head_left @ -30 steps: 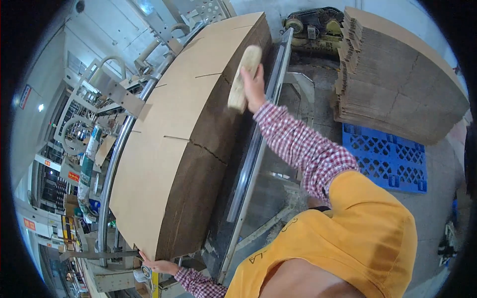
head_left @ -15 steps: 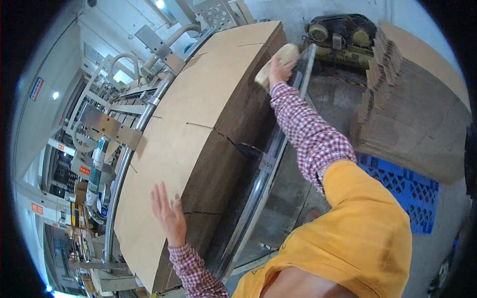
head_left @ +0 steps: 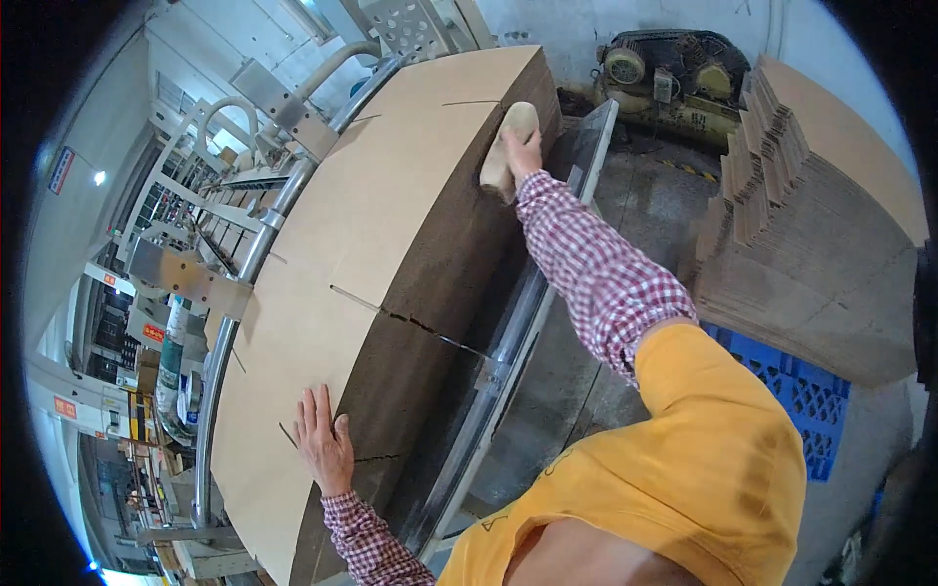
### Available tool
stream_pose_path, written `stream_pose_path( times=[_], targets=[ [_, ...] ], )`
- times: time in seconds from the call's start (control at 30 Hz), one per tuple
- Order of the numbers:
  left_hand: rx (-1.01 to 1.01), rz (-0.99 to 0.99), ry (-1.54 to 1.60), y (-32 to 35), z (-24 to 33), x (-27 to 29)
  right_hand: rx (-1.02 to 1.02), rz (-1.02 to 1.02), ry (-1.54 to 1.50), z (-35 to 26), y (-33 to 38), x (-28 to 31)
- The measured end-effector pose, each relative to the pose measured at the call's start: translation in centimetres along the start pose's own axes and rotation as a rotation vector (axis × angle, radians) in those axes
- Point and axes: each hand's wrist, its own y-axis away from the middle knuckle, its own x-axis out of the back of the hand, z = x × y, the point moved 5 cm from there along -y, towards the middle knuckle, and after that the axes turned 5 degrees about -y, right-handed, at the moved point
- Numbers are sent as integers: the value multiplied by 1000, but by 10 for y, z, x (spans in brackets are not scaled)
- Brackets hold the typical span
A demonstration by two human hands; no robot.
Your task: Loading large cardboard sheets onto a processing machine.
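A tall stack of slotted brown cardboard sheets lies along a metal-framed machine. My right hand grips a pale, rounded, oblong block, perhaps wood, held against the stack's edge side at the far end. Whether the block presses hard there I cannot tell. Nearer to me, my left hand rests with fingers stretched on the top sheet, close to its right edge. Nothing shows in that hand. Dark slits run down the stack's side.
A clear-looking rail borders the stack on the right. Beyond it stand another cardboard stack, a blue plastic pallet and a dark motor unit. A steel tube with brackets and machinery lines the left side.
My right hand has swung left with the block, from beside the rail to the stack's side. My left hand sits slightly lower in view, and the view itself has shifted a little.
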Motion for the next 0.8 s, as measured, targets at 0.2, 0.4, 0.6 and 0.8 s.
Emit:
stream_pose_path(
  times=[0.2, 0.4, 0.6, 0.8],
  targets=[
    [12, 15, -53, 1, -4, -2, -175, 10, 200, -4, 13, -12],
    [47, 3, -51, 9, -8, 3, -59, 45, -189, -5, 18, 6],
    [-17, 69, 24, -4, 7, 8, 50, -91, -112, 15, -40, 8],
    [17, 100, -68, 2, -2, -4, 42, -34, 170, -10, 52, -19]
  ],
)
